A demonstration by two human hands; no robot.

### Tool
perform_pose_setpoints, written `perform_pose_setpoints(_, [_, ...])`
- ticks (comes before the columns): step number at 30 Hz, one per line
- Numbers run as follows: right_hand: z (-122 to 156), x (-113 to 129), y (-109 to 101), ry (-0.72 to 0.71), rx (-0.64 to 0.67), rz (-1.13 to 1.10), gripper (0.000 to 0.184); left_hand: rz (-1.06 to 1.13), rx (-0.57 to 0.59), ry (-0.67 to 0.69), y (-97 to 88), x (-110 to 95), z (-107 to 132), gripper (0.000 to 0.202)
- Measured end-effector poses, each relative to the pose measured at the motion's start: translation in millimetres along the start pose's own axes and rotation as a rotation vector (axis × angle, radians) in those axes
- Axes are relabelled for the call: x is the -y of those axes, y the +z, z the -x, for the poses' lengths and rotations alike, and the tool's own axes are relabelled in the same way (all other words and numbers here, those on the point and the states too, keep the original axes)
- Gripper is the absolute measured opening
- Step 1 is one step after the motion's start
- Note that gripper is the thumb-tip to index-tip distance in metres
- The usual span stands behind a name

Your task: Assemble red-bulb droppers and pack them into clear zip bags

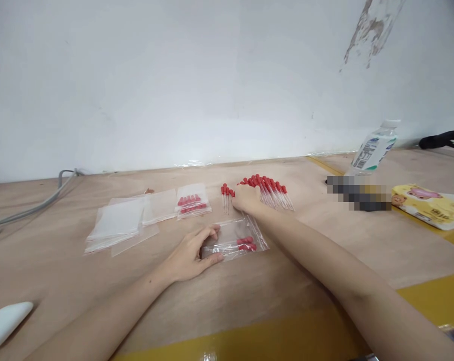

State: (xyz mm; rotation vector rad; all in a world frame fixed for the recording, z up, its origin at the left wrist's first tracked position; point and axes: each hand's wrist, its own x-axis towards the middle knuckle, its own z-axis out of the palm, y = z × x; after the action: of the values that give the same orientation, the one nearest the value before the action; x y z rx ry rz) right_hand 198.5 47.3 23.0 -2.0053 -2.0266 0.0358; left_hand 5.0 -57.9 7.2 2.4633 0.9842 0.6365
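My left hand (194, 252) rests at the left edge of a clear zip bag (227, 235), thumb and fingers spread apart and touching it. Inside that bag, toward its right end, lie droppers with red bulbs (246, 242). Just beyond the bag, my right hand (246, 198) is closed at a red-bulbed dropper (232, 193); its fingertips are partly hidden. Left of it stands out a small group of droppers (224, 193). Behind and right of the hand, a row of several droppers (269, 186) lies side by side, bulbs toward the wall.
A filled bag of droppers (192, 201) lies left of centre, beside a stack of flat bags (117, 220). Rightward are a plastic bottle (375, 148), a blurred-out item (358, 193) and a yellow packet (430, 204). A white object (6, 323) and grey cable (42, 203) are left.
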Motion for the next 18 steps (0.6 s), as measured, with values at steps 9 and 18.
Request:
perform_pose_setpoints(9, [0.5, -18.3, -26.1, -0.007, 0.075, -0.237, 0.02, -0.047, 0.009, 0.022, 0.7, 2.1, 0.9, 0.035])
perform_pose_setpoints(18, [63.1, -90.9, -7.4, -0.007, -0.198, -1.246, 0.057, -0.071, 0.008, 0.024, 1.3, 1.0, -0.8, 0.038])
